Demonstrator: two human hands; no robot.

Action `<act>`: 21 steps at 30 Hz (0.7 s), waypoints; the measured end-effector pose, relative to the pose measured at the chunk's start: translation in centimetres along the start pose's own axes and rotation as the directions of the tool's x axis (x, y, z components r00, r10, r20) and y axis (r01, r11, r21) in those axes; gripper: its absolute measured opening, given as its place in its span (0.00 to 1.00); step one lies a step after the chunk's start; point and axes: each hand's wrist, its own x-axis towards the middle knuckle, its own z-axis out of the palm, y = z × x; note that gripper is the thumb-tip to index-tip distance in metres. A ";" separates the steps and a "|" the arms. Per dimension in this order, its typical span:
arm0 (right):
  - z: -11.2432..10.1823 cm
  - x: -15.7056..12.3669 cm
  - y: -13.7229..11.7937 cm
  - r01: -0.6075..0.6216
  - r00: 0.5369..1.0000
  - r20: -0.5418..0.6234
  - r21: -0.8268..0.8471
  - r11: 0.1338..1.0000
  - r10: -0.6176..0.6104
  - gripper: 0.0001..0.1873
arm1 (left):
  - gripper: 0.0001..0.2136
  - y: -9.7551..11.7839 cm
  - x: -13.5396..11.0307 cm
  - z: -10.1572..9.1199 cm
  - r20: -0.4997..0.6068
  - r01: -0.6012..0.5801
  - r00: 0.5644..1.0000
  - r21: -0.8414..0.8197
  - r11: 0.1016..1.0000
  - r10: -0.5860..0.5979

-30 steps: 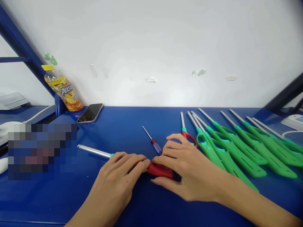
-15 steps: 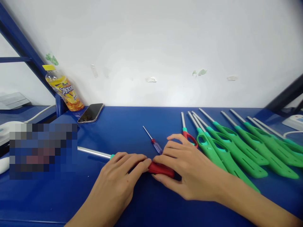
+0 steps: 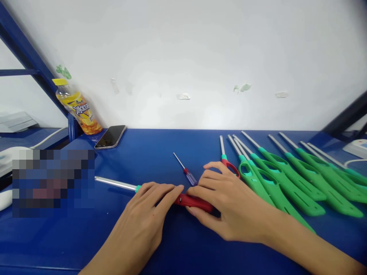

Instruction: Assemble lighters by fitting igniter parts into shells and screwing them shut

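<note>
A red long-necked gas lighter [image 3: 197, 203] lies sideways low over the blue table, its metal tube pointing left. My left hand [image 3: 150, 214] is closed over its front part near the teal collar, hiding the trigger area. Around the handle's right end, my right hand [image 3: 226, 202] grips with thumb and fingers. Just behind the hands lies a small screwdriver [image 3: 189, 177] with a clear purple and red handle. Partly hidden by my right hand is another red lighter [image 3: 231, 168].
Several green lighters [image 3: 304, 175] lie in a row on the right of the table [image 3: 149, 152]. A phone [image 3: 111, 136] and a yellow-capped drink bottle [image 3: 78, 109] are at the back left. A blurred patch covers something at left. The white wall [image 3: 183, 57] rises behind.
My left thumb has shifted up and left along the red lighter, uncovering more of its body. The right hand keeps its grip almost in place.
</note>
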 end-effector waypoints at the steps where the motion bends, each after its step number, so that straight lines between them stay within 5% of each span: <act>1: 0.0 0.0 0.0 0.001 1.000 -0.001 -0.001 1.000 -0.001 0.13 | 0.21 0.0 0.0 0.0 0.004 0.008 1.000 0.003 1.000 -0.008; 10: 0.0 -0.1 0.1 -0.018 1.000 0.011 -0.021 1.000 0.018 0.14 | 0.10 0.4 0.4 -0.5 -0.097 0.098 0.990 -0.053 0.994 -0.103; 21: 0.1 -0.1 0.1 -0.032 0.999 0.004 -0.028 0.999 0.032 0.16 | 0.10 -0.1 0.0 -0.3 -0.192 0.058 0.979 -0.038 0.998 -0.065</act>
